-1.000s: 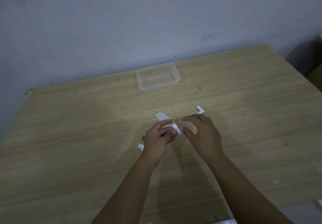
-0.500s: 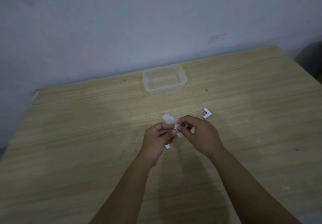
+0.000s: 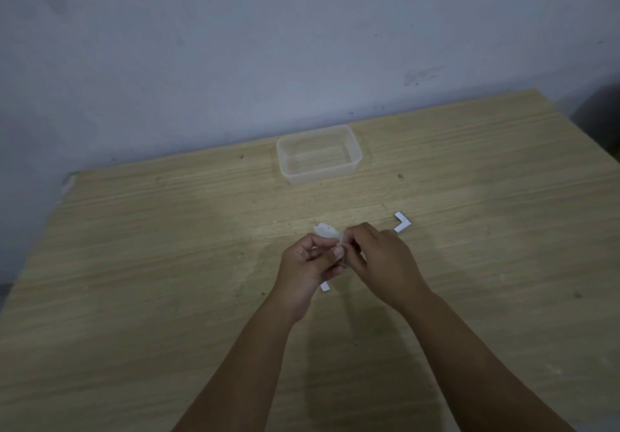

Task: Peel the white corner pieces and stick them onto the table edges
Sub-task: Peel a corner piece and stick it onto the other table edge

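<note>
Item: white corner piece (image 3: 339, 253), held above the middle of the table (image 3: 134, 263), almost wholly hidden between the two hands. Left hand (image 3: 307, 272) curled round it, thumb and fingers pinching; right hand (image 3: 379, 263) met it from the right, fingertips pinched at the same spot — judged to be working at the backing. Long axis of the held piece could not be told.

Spare L-shaped piece (image 3: 401, 222) lay flat just beyond the right hand, up and to the right, the nearer hand for it. Small white scrap (image 3: 324, 286) lay on the table below the left hand. Crumpled pale bit (image 3: 327, 230) — possibly peeled backing — lay beyond the knuckles. Clear plastic container (image 3: 318, 154) stood well apart, near the wall (image 3: 302, 45).

Writing, brands, labels: none legible.
</note>
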